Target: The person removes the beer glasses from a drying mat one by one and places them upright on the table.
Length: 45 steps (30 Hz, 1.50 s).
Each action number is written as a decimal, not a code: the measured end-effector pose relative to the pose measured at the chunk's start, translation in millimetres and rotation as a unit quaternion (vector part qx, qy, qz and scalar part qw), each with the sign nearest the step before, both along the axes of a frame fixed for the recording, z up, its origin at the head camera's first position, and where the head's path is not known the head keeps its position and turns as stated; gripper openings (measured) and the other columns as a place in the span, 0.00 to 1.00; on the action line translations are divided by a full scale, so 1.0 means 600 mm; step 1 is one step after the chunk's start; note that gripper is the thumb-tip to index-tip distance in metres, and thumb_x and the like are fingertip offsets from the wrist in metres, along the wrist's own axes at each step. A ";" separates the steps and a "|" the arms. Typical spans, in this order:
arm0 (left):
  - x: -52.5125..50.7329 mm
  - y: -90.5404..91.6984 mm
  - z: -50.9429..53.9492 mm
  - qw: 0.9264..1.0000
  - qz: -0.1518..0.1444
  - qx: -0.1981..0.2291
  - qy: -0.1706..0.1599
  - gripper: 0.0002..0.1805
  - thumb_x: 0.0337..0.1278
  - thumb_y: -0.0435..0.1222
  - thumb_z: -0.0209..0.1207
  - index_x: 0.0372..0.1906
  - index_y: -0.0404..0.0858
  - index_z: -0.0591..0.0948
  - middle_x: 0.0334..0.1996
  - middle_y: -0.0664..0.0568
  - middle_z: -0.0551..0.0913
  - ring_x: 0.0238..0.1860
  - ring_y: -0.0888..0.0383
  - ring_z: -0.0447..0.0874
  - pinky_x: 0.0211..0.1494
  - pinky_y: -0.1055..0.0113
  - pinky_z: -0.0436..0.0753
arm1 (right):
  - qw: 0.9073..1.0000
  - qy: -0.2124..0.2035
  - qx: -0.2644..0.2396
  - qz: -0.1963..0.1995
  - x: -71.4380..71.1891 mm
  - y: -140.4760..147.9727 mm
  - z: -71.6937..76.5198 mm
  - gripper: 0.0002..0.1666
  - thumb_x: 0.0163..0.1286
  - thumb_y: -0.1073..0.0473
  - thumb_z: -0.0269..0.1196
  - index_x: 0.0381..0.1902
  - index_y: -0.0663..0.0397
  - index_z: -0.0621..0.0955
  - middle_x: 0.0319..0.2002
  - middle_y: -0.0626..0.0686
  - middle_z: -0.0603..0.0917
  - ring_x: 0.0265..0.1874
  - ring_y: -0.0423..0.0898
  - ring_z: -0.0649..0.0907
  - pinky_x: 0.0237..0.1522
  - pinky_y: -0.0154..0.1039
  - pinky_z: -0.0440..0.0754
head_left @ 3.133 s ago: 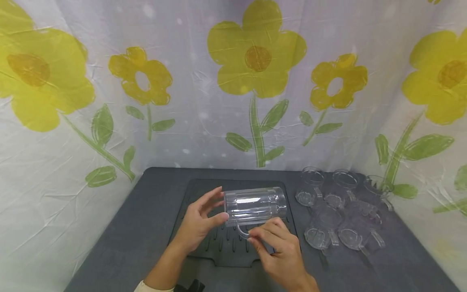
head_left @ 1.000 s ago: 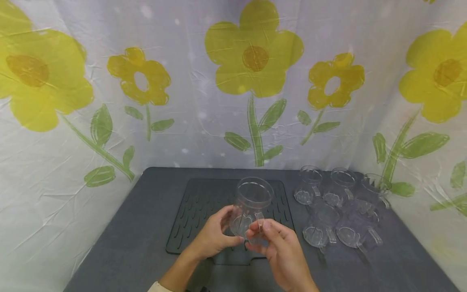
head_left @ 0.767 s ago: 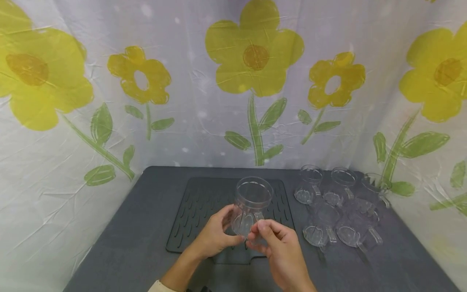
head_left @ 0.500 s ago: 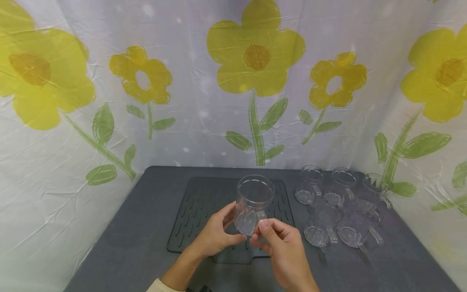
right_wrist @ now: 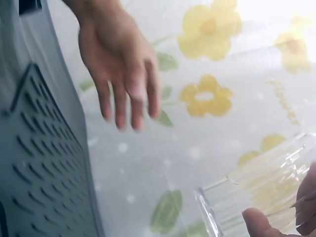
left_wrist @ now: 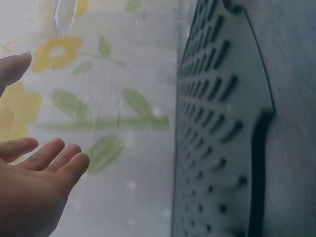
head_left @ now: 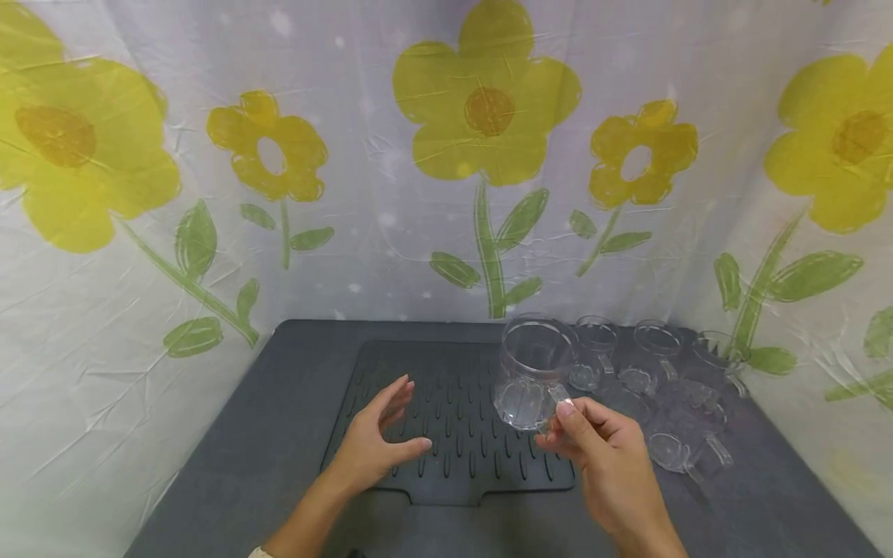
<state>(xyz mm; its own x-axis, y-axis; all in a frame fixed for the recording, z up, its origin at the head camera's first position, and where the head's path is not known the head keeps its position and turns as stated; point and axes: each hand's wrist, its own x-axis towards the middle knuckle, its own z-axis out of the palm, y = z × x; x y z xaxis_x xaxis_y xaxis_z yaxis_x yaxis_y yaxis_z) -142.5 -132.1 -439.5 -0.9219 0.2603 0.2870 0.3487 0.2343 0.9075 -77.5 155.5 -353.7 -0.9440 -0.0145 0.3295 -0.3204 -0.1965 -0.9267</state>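
A clear mug (head_left: 533, 364) is held upright above the right part of a dark ridged drying mat (head_left: 446, 465). My right hand (head_left: 607, 457) pinches its handle between thumb and fingers. In the right wrist view the mug (right_wrist: 261, 187) shows at the lower right, with part of the right hand (right_wrist: 261, 224) beside it. My left hand (head_left: 373, 438) hovers over the mat's left side, thumb and fingers spread apart, holding nothing. The left wrist view shows this left hand (left_wrist: 37, 182) with fingers extended and the mat (left_wrist: 222, 98) to its right.
Several clear mugs, among them one at the back (head_left: 656, 353) and one nearer the front (head_left: 670, 449), stand in rows on the right of the dark table (head_left: 279, 434). The held mug and right hand partly cover some. A flower-printed curtain (head_left: 377, 256) hangs around the table.
The mug, lying sideways between both hands at first, was turned upright. My left hand has let go and moved left, while my right hand has carried the mug to the right.
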 end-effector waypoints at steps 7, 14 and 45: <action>0.001 -0.046 -0.016 0.998 0.060 -0.019 0.027 0.50 0.47 0.39 0.74 0.74 0.37 0.58 0.68 0.45 0.65 0.67 0.46 0.63 0.66 0.55 0.65 | 0.999 0.031 -0.005 -0.003 -0.005 0.068 0.002 0.15 0.76 0.70 0.49 0.30 0.74 0.75 0.26 0.54 0.75 0.29 0.48 0.79 0.39 0.49 0.84; 0.003 -0.081 -0.035 0.995 0.088 -0.024 0.031 0.51 0.47 0.36 0.73 0.73 0.31 0.56 0.68 0.41 0.63 0.67 0.43 0.61 0.65 0.58 0.65 | 0.996 0.080 -0.045 0.021 -0.012 0.140 -0.001 0.15 0.76 0.75 0.43 0.34 0.76 0.76 0.28 0.56 0.75 0.29 0.49 0.79 0.40 0.49 0.84; 0.001 -0.149 -0.123 0.977 0.174 -0.109 -0.056 0.54 0.47 0.44 0.73 0.74 0.31 0.55 0.68 0.36 0.61 0.67 0.38 0.60 0.64 0.45 0.66 | 0.978 0.156 -0.141 -0.004 -0.052 0.360 -0.023 0.21 0.75 0.79 0.34 0.29 0.77 0.74 0.24 0.59 0.75 0.24 0.50 0.79 0.30 0.46 0.86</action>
